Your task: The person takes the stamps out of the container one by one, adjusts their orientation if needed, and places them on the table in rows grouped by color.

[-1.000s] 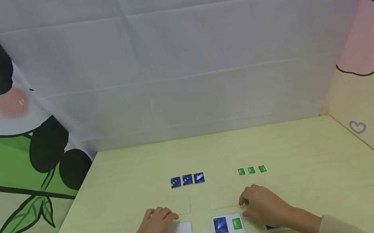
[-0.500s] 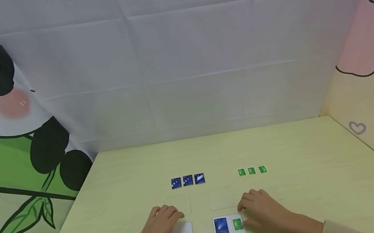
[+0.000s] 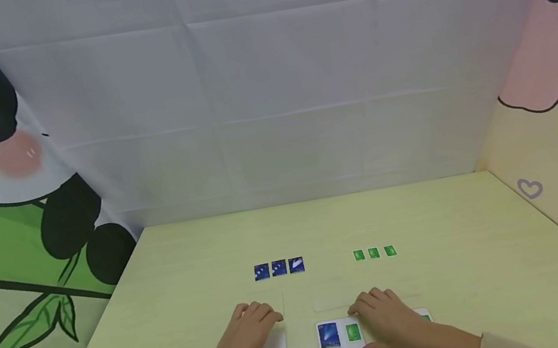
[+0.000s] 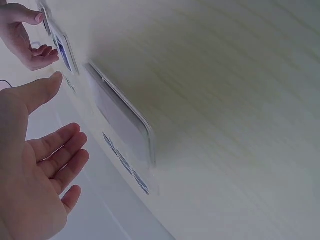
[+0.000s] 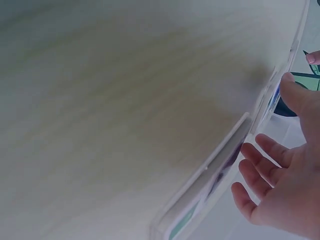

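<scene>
I take the picture card (image 3: 340,336), lying flat near the front of the worktop (image 3: 204,251), as reference. Nearest me, a beige sleeve (image 3: 504,342) enters to the right of the reference. From it the right hand (image 3: 392,316) extends, thumb and fingers wide apart, overlapping the reference's right edge in my head view; I cannot confirm contact. The left hand (image 3: 250,343) sits to the left of the reference, likewise wide, fingers slightly bent, thumb well separated, over a blank white card (image 3: 279,341) that it partly hides; contact there I cannot tell either. The reference itself carries a dark blue print at its left and a green print at its right. To its right, mostly behind the right hand, I read the corner of a further card (image 3: 424,313). Beyond the reference, faint outlines (image 3: 331,308) show, too weak to identify. Farther still, three small blue cards (image 3: 279,268) form a row beyond and left of it, three smaller green cards (image 3: 374,253) beyond and right. Farthest behind it hangs a creased white cloth (image 3: 267,97).
</scene>
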Action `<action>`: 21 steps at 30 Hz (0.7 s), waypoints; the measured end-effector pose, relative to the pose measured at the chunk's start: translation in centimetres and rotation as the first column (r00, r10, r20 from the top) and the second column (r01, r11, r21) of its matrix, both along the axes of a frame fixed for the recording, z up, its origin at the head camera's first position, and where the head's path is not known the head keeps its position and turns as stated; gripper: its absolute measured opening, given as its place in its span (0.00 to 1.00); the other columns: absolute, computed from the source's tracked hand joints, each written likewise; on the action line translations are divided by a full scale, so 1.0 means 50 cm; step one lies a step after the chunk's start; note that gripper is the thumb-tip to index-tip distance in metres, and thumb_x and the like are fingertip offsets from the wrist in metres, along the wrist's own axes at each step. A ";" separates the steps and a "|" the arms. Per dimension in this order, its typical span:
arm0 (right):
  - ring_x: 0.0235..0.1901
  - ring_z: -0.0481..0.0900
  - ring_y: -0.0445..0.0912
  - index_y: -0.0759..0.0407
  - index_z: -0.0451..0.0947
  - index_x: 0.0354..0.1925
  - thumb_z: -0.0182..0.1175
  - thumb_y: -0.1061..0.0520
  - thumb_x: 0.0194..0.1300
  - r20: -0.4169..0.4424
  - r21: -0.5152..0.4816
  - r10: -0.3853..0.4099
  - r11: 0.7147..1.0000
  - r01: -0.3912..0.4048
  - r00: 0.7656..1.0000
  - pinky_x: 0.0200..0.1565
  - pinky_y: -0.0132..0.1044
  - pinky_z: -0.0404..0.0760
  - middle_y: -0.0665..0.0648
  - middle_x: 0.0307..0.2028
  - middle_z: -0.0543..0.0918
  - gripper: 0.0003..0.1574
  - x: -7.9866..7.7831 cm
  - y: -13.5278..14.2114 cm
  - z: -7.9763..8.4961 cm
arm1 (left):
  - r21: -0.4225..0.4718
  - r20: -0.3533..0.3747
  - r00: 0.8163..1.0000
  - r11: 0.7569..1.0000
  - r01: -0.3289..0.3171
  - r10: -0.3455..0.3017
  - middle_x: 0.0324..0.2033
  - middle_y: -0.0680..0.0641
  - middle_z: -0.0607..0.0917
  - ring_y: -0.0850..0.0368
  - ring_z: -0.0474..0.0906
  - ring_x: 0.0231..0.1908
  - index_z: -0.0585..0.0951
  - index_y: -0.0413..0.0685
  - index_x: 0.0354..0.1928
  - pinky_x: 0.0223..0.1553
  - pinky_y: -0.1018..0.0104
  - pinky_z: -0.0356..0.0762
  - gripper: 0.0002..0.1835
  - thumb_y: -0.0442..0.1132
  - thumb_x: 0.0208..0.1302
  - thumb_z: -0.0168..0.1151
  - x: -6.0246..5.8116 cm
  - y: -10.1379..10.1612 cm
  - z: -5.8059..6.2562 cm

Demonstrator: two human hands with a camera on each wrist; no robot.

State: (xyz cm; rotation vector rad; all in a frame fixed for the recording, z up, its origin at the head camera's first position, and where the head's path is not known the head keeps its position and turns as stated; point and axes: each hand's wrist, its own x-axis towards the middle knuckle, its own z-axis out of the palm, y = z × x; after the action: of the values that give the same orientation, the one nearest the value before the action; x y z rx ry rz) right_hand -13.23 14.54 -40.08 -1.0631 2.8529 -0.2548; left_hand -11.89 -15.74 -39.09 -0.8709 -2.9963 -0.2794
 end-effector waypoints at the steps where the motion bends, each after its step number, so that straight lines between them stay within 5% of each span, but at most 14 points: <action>1: 0.50 0.70 0.43 0.52 0.71 0.57 0.58 0.27 0.56 0.002 0.000 -0.003 1.000 0.003 1.000 0.51 0.43 0.70 0.48 0.52 0.77 0.41 0.000 0.000 -0.001 | 0.003 -0.005 1.000 1.000 0.006 -0.006 0.45 0.56 0.81 0.57 0.73 0.48 0.79 0.52 0.50 0.56 0.50 0.66 0.28 0.59 0.50 0.69 -0.001 0.003 0.000; 21: 0.51 0.69 0.44 0.53 0.71 0.59 0.60 0.28 0.55 0.057 0.049 -0.013 0.999 0.011 0.998 0.53 0.45 0.71 0.49 0.53 0.75 0.43 -0.004 -0.022 -0.012 | -0.024 -0.020 0.994 0.994 0.106 -0.107 0.45 0.58 0.80 0.59 0.73 0.49 0.78 0.55 0.50 0.58 0.54 0.65 0.27 0.60 0.53 0.66 -0.027 0.065 -0.022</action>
State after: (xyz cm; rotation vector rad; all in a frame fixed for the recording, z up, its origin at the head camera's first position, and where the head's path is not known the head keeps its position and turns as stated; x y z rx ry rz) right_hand -13.43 13.45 -40.69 -1.0134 2.8007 -0.2117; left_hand -13.24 -12.50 -40.18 -1.0309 -2.9439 -0.2350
